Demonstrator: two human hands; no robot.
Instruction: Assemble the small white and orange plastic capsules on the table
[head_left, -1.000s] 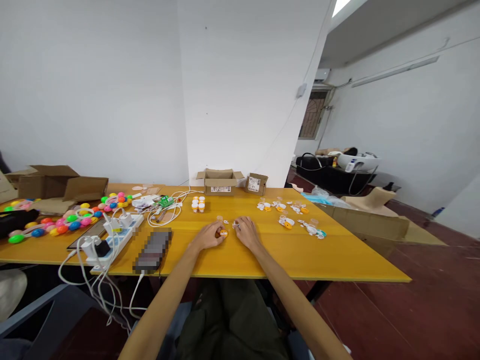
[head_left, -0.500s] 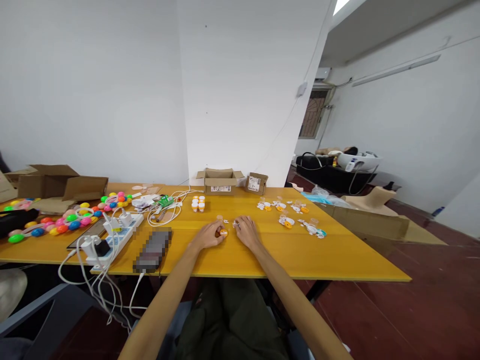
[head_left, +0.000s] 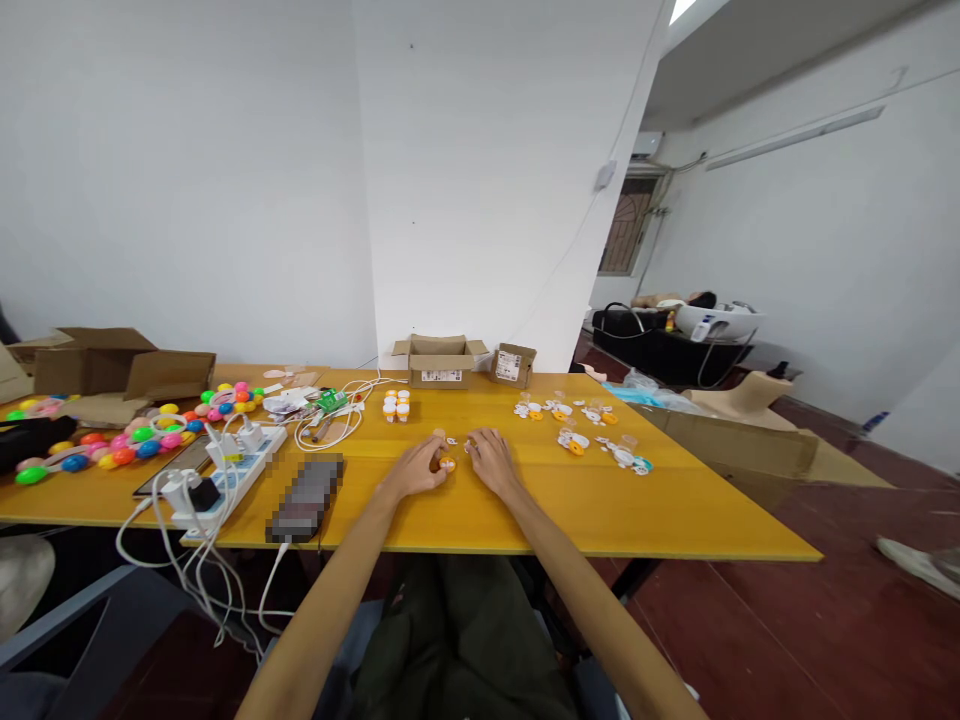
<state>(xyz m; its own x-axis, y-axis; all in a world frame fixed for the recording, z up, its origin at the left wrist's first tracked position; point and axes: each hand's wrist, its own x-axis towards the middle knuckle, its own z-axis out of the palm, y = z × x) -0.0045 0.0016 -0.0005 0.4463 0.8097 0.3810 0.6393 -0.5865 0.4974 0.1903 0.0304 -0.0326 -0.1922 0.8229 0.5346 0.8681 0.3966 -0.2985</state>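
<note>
Near the middle of the table, my left hand [head_left: 418, 468] curls its thumb and fingers around a small round orange-and-white plastic part [head_left: 448, 464]. A clear cup-like piece [head_left: 439, 434] shows just beyond those fingers. My right hand [head_left: 491, 458] lies to the right, palm down, with bent fingers closed over small white bits that are mostly hidden. Small white pieces [head_left: 451, 441] lie on the table between the hands. Farther back stands a cluster of small white containers with orange parts [head_left: 397, 408].
Groups of orange, white and clear parts [head_left: 574, 443] are spread at the right, one with a teal part [head_left: 642, 466]. Two cardboard boxes [head_left: 440, 370] stand behind. Leftward are a phone [head_left: 306, 498], a power strip [head_left: 240, 482], cables and colourful balls [head_left: 124, 446].
My hands stay in nearly the same place, with only slight finger movement on the right. Another person's shoe has come into view at the right edge, above the floor.
</note>
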